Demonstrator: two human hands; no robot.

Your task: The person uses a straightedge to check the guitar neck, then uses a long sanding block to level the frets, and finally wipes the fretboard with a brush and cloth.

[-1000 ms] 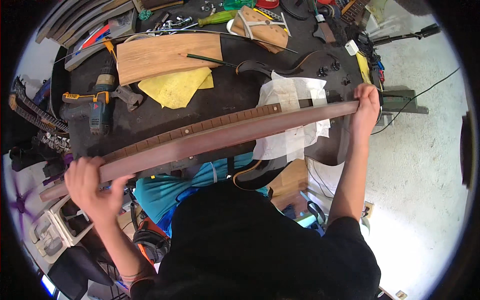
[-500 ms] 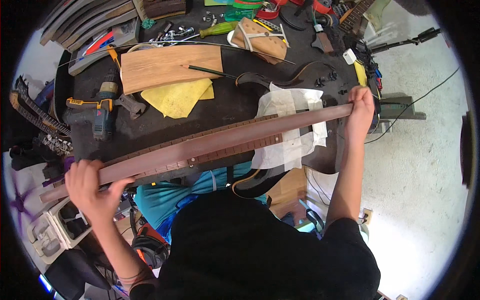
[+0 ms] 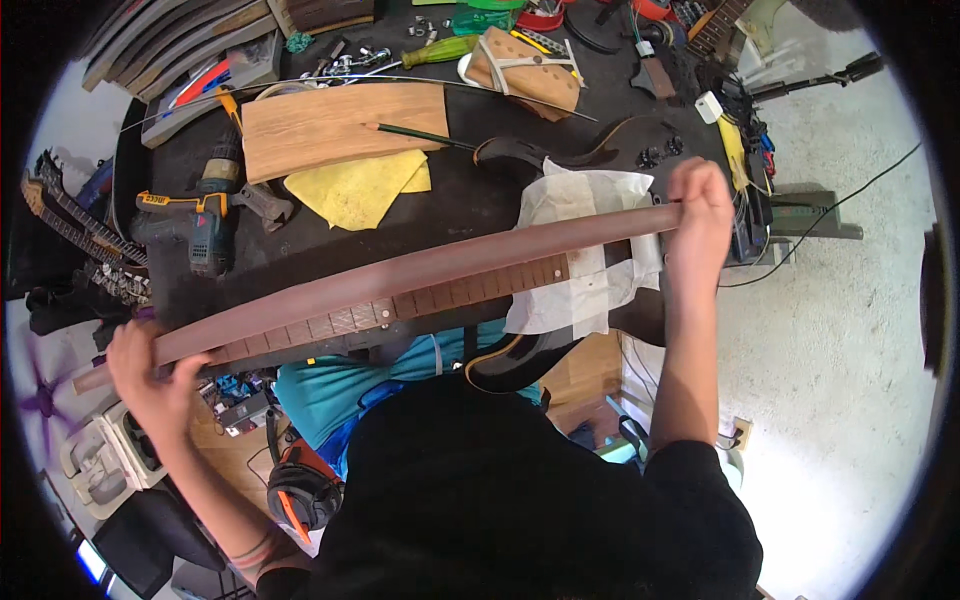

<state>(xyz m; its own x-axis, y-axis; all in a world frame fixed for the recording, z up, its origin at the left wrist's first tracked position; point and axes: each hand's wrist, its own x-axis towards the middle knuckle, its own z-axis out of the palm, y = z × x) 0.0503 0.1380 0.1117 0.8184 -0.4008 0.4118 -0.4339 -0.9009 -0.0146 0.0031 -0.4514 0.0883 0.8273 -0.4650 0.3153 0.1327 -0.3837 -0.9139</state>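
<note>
Long reddish-brown bar (image 3: 420,268) over dark-brown slotted wooden fingerboard (image 3: 470,290). Left hand (image 3: 150,375) half-open, gripping it near one end; right hand (image 3: 698,215) curled round the other. Probably stiff, fairly heavy; ends suit holding.

Long reddish-brown bar (image 3: 420,270) slantwise over a brown fretboard (image 3: 470,288).

The long bar (image 3: 400,275) has a dull, matt face; its material is hard to tell. Just on its near side, the fretboard (image 3: 470,290) looks like matt wood. Toward the bar's right end, the white paper (image 3: 560,200) is creased and matt, and the guitar body (image 3: 535,358) is smooth and glossy. Beyond the bar are a grained wooden board (image 3: 340,125), matt yellow cloth (image 3: 355,190) and shiny metal sockets (image 3: 345,62).
</note>
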